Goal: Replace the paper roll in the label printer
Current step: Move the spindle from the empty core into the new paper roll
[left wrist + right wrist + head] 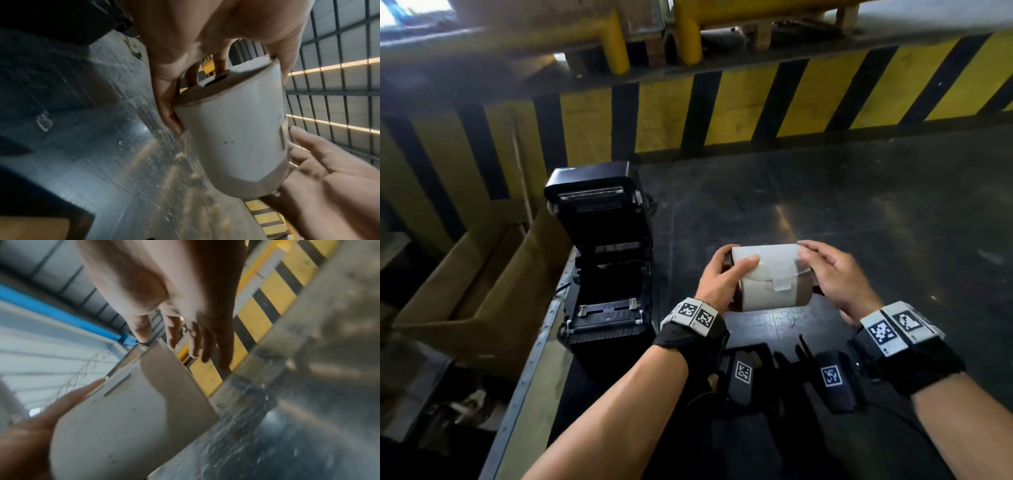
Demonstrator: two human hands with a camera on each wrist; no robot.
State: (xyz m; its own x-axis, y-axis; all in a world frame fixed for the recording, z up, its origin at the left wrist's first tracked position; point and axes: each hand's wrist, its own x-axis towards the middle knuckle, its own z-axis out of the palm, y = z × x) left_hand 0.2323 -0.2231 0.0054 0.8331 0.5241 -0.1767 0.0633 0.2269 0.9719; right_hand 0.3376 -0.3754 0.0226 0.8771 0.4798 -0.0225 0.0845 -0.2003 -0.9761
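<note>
On the dark tabletop (859,205), near edge: both hands hold a new paper roll (770,277) just above the surface, to the right of the label printer (606,260).
Printer: lid swung up and standing open; its roll bay, as far as the head view shows, has no roll in it.
Paper roll: white, full-looking, lying sideways with a brown end face; a small tab and what looks like clear tape hold down the loose end.
Left hand (722,277): fingers and thumb curled round the roll's left end, carrying it.
Right hand (835,274): thumb and fingertips at the roll's far right edge; it seems to pinch the tape or wrapping there, though the wrist view is blurred.
Done, by my reading: printer opened, bay apparently cleared, new roll in hand.
Left to do: free the sealed end, seat the roll in the bay, feed the paper toward the near slot, close the lid.
Far side: a yellow and black striped barrier (756,99).
</note>
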